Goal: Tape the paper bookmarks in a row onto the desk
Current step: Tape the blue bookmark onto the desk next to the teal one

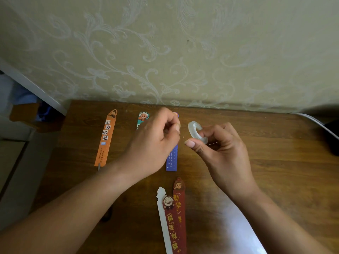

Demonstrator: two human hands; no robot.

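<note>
— At the back of the counter (275, 162), how many are in the row?
— Three: the orange bookmark (105, 138), the teal bookmark (143, 117), half hidden, and the blue bookmark (172, 160). Whether they are taped down, I cannot tell. Two red bookmarks (178, 204) wait near the front edge.
— And the tape?
— The right hand (220, 147) holds the tape roll (197, 132) with curled fingers (216, 130), above the counter just right of the blue one. The left hand (154, 142), just beside the roll, pinches narrowly, probably on the tape end.

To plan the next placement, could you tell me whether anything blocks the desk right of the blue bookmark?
Only the right hand, holding the tape roll, is over that stretch; the desk there shows nothing else.
</note>
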